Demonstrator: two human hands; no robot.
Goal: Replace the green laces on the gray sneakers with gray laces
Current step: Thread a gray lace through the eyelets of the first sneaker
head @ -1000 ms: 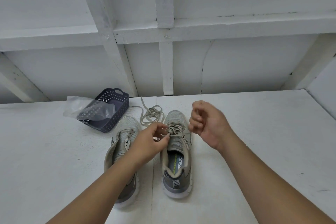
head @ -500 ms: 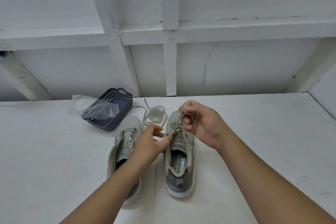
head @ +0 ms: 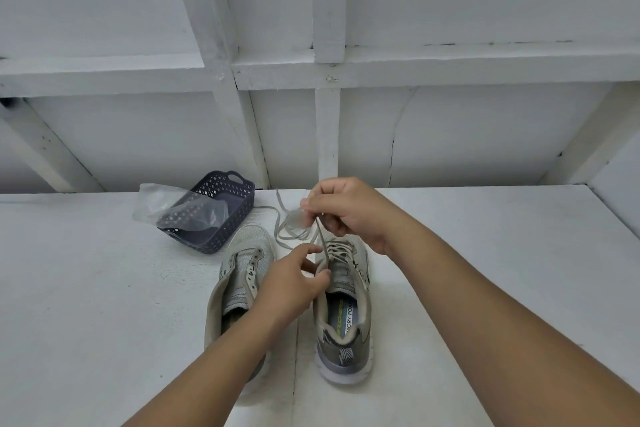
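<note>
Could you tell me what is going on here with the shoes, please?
A person is working on the lace of the right sneaker. The right hand pinches it and holds it raised above the eyelets, while the left hand steadies that shoe's eyelet edge. The left sneaker has no lace; a loose lace lies behind.

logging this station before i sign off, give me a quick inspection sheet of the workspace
surface: white painted table, scuffed.
job's things: two gray mesh sneakers; left sneaker unlaced, right sneaker partly laced; loose pale lace beyond the toes.
clutter: dark perforated plastic basket, clear plastic bag draped over it.
grippers: right hand pinches a lace strand pulled up from the right sneaker; left hand holds that sneaker's eyelet edge.
cables: nothing seen.
surroundings: white wooden framed wall.
</note>
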